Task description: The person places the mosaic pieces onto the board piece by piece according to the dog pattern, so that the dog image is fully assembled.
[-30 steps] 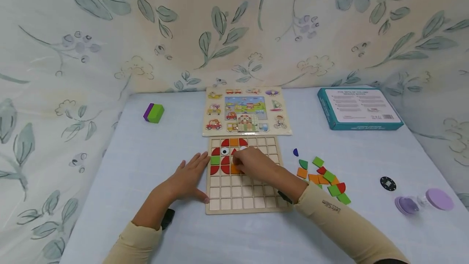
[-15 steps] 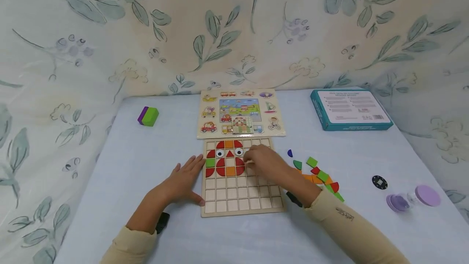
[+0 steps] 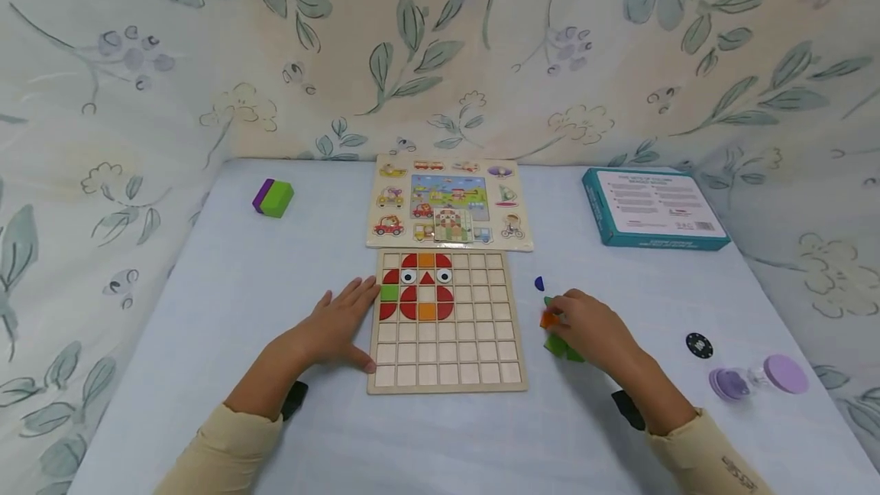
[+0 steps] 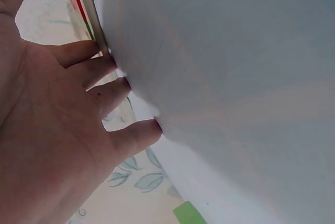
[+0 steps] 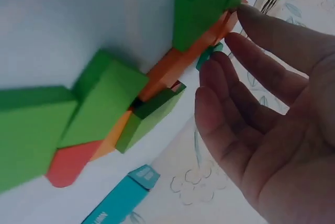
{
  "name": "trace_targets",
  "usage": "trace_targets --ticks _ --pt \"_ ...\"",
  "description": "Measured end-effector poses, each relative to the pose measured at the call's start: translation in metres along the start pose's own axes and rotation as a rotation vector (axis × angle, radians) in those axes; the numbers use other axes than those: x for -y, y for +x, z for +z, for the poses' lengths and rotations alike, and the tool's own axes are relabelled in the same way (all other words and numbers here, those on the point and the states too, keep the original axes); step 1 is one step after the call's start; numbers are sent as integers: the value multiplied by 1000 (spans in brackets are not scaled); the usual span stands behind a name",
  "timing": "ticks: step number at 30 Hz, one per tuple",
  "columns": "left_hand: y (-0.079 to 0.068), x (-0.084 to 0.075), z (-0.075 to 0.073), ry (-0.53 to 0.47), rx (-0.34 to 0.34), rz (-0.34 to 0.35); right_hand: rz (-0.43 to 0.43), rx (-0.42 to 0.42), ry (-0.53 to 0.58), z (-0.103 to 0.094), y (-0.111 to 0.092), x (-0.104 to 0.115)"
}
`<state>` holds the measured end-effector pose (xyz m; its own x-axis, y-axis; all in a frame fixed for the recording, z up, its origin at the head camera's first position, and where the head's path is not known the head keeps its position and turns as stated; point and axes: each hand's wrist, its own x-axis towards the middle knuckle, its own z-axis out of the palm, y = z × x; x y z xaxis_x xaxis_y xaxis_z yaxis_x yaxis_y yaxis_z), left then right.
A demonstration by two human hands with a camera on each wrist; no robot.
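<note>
A wooden grid board (image 3: 481, 350) lies in front of me. Its upper left squares hold red, orange and green tiles and two eye pieces in an owl-like pattern. Along the board's left edge, my left hand (image 3: 334, 329) rests with straight, spread fingers; in the left wrist view, the fingertips of this hand (image 4: 68, 109) touch the edge and cloth. My right hand (image 3: 594, 329) is over the loose tiles right of the board. There its thumb and forefinger are at an orange tile (image 5: 227, 22), with no firm grip showing. Green tiles (image 3: 562, 347) lie under the hand, which hides others.
Behind the board lies a picture puzzle (image 3: 516, 205) with a small pattern card (image 3: 453, 225) on it. A teal box (image 3: 660, 208) stands back right, green and purple blocks (image 3: 277, 198) back left. A black disc (image 3: 699, 345), a lilac-topped item (image 3: 732, 384) and a blue half-round tile (image 3: 539, 283) lie rightward.
My right hand has left the board's pattern and moved right to the loose tiles. The right eye and red pieces it covered now show. My left hand stays at the board's edge.
</note>
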<state>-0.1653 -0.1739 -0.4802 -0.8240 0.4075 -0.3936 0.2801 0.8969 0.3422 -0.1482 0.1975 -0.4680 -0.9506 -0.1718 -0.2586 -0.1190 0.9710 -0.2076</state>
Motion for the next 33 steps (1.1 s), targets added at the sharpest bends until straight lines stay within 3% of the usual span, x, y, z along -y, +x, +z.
trace_targets --ticks 10,14,18,21,25,28,33 --pt "-3 4 -3 24 -8 -14 -35 -21 -43 10 -18 6" --pt "0 3 -6 22 -7 4 -27 -20 39 9 -17 11" --pt "1 1 -6 15 4 1 -102 -8 235 1 -4 45" --pt "1 -1 -4 13 9 -19 -270 -4 324 2 13 85" --pt "1 -2 -2 -2 9 -23 -468 -8 279 13 32 125" --pt "3 -4 -1 -11 9 -14 -480 -5 224 19 39 136" --pt "7 -6 0 -3 4 -17 -472 14 160 21 41 136"
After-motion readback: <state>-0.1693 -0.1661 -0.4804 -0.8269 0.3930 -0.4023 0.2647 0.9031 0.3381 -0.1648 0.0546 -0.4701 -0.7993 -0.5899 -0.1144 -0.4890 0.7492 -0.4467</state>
